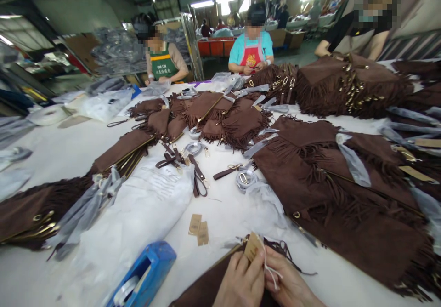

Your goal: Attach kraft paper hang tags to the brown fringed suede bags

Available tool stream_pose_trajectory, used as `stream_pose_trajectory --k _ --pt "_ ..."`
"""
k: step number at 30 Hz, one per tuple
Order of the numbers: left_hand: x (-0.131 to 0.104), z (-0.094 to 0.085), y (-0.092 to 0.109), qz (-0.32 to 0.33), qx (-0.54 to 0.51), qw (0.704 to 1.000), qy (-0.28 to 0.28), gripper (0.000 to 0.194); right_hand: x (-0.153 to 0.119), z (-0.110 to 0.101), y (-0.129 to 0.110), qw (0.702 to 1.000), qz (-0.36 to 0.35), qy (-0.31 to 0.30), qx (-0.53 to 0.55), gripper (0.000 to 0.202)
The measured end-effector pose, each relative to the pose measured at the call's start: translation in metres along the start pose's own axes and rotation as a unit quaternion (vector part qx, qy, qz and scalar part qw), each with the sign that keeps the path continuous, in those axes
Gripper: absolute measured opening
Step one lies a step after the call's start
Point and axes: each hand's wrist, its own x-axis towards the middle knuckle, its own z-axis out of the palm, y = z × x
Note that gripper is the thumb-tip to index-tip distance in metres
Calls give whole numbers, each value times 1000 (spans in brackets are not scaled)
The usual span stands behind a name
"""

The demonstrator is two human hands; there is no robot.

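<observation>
Close to the table's front edge lies a brown fringed bag (203, 283), partly covered by my hands. My left hand (241, 275) has its fingers closed on a tan cardboard hang tag (253, 246) above the bag's top edge. Beside it, my right hand (285, 275) pinches the white string (272, 270) that hangs from the tag. Two more tan tags (199, 229) lie on the white table just beyond. A blue tape dispenser (146, 270) with a roll of tape stands to the left of my hands.
Brown fringed bags (310, 183) are heaped on the right, with more piles (120, 150) at left and centre. Brown wrist straps (198, 176) and clear plastic bags (138, 206) lie mid-table. Three people (253, 49) work across the table (220, 215).
</observation>
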Motion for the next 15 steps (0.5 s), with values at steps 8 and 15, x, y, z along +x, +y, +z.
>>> stream_pose_trajectory --k 8,15 --pt "3 -1 15 -490 -237 839 7 31 -11 5 2 999 11 -28 -14 40" --pt "-21 -14 16 -345 -119 929 65 27 -14 -33 -1 912 -264 171 -263 38"
